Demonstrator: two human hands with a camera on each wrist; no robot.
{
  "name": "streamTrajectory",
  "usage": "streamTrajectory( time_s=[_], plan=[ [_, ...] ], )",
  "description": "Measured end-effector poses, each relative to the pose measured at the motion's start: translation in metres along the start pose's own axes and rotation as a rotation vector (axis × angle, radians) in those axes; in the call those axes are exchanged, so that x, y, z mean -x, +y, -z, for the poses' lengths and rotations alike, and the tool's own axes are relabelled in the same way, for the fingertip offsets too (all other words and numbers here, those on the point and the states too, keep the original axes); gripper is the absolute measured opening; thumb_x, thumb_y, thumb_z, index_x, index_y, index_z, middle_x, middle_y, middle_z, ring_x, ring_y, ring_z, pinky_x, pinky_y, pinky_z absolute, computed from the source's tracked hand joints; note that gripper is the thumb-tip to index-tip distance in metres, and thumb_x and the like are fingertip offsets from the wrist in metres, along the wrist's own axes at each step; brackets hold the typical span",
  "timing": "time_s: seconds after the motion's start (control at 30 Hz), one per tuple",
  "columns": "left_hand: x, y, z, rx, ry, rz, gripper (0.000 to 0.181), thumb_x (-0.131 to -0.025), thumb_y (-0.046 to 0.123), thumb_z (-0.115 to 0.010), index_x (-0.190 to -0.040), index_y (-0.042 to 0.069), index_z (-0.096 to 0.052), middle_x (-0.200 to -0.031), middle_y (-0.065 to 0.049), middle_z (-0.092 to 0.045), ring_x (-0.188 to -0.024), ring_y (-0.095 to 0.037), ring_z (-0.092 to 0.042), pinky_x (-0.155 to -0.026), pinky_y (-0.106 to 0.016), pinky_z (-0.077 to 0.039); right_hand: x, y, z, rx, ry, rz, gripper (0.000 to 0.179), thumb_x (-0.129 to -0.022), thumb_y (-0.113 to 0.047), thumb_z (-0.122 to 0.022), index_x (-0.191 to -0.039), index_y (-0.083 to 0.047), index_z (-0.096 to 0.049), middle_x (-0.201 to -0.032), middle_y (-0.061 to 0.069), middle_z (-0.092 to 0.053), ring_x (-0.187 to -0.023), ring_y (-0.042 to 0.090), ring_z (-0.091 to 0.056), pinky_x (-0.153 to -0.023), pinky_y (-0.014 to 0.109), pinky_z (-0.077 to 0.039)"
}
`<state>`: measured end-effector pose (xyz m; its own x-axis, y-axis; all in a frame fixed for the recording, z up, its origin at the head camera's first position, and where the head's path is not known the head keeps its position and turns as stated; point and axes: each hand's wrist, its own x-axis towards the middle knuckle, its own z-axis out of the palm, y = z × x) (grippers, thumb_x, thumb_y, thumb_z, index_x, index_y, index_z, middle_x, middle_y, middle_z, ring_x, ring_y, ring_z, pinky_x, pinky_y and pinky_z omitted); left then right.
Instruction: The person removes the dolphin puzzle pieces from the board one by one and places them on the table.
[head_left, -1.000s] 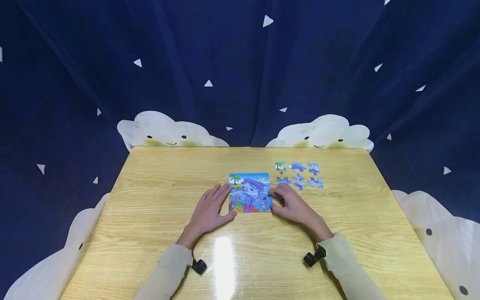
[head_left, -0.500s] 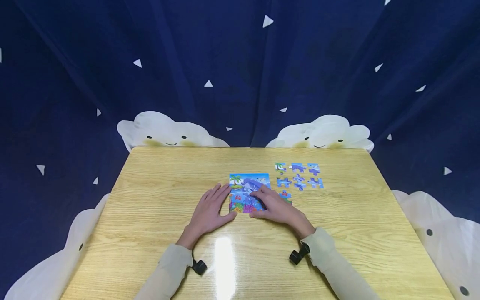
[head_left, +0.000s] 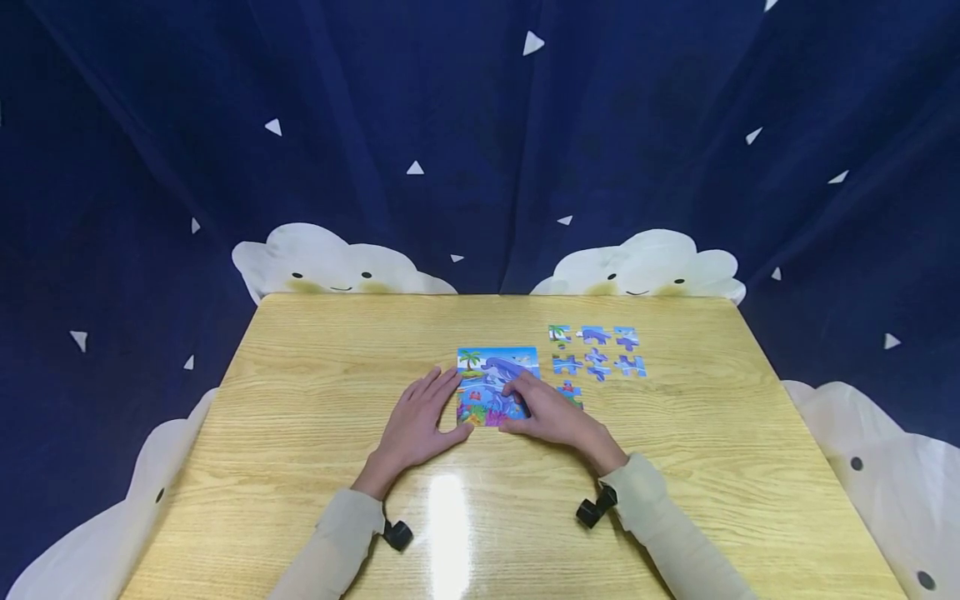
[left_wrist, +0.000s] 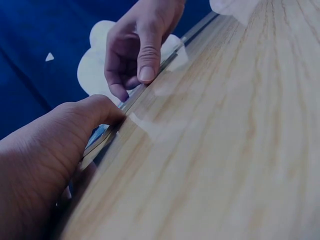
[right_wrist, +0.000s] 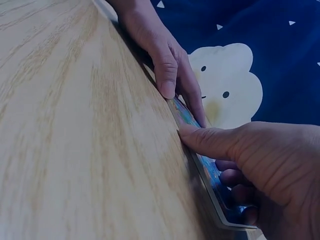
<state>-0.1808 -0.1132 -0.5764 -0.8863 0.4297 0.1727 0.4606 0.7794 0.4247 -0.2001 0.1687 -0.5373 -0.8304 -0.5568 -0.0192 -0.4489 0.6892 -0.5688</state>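
A flat jigsaw puzzle board [head_left: 480, 377] with a dolphin, palm tree and coral lies on the table in the head view. My left hand [head_left: 420, 421] rests at its left side, fingers straight along the edge, thumb by the near left corner. My right hand [head_left: 551, 414] reaches over the board's lower right, index finger bent onto the picture and thumb at the near edge. In the right wrist view that thumb [right_wrist: 207, 140] presses the board's rim while the other fingers curl over the picture. The hand hides the lower right of the picture.
Right of the board, loose jigsaw pieces [head_left: 596, 365] lie in two rows, with another piece [head_left: 570, 393] below, partly behind my right hand. The wooden table [head_left: 315, 358] ends at a dark blue curtain [head_left: 480, 125] with white clouds.
My right hand has moved left from the board's right edge onto its lower part, uncovering a loose piece on the right. It barely moves over the last half second. My left hand stays put.
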Motion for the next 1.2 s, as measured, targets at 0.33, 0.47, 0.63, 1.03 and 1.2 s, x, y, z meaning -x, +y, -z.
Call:
streamTrajectory(
  time_s=[0.33,0.47,0.63,1.03,1.2],
  plan=[
    [-0.0018,0.0006,-0.0005,0.007,0.007,-0.009,0.09,-0.093,0.071,-0.056,-0.165,0.024,-0.033,-0.17,0.005,-0.031,-0.159,-0.026,-0.022,-0.124,-0.053,-0.023,-0.0028,0.002,0.0025,-0.034,-0.022,0.003,0.049,-0.091,-0.04,-0.081,-0.123,-0.012,-0.058,-0.106,0.001,-0.052,-0.09,0.016,-0.051,-0.08,0.033,-0.045],
    [-0.0026,0.0019,0.0011,0.004,-0.006,0.001,0.09,-0.092,0.071,-0.056,-0.166,0.025,-0.032,-0.171,0.005,-0.03,-0.159,-0.024,-0.021,-0.125,-0.052,-0.022,-0.003,0.0033,0.0034,-0.071,-0.02,0.01,0.049,-0.09,-0.04,-0.083,-0.121,-0.015,-0.054,-0.106,0.002,-0.05,-0.09,0.016,-0.05,-0.078,0.033,-0.045],
    [-0.0035,0.0023,0.0027,0.003,-0.008,0.005,0.091,-0.092,0.072,-0.056,-0.166,0.025,-0.032,-0.171,0.006,-0.029,-0.16,-0.024,-0.02,-0.125,-0.051,-0.021,-0.0033,0.0048,0.0045,-0.103,-0.001,0.034,0.049,-0.088,-0.036,-0.085,-0.118,-0.016,-0.053,-0.108,0.001,-0.052,-0.093,0.017,-0.051,-0.081,0.034,-0.046],
    [-0.0042,0.0008,0.0045,0.008,-0.003,0.002,0.09,-0.093,0.071,-0.056,-0.166,0.025,-0.031,-0.171,0.007,-0.029,-0.16,-0.023,-0.02,-0.125,-0.052,-0.021,-0.0016,0.004,0.0056,-0.073,-0.02,0.054,0.045,-0.087,-0.039,-0.084,-0.12,-0.018,-0.061,-0.112,0.0,-0.052,-0.098,0.017,-0.052,-0.088,0.037,-0.046],
    [-0.0002,0.0017,0.003,0.009,-0.008,0.003,0.09,-0.093,0.07,-0.057,-0.165,0.023,-0.033,-0.171,0.006,-0.03,-0.16,-0.024,-0.02,-0.125,-0.052,-0.021,0.0053,0.0018,0.004,-0.056,0.009,0.072,0.047,-0.087,-0.035,-0.084,-0.125,-0.014,-0.067,-0.112,0.001,-0.054,-0.099,0.016,-0.052,-0.09,0.039,-0.048]
  ],
)
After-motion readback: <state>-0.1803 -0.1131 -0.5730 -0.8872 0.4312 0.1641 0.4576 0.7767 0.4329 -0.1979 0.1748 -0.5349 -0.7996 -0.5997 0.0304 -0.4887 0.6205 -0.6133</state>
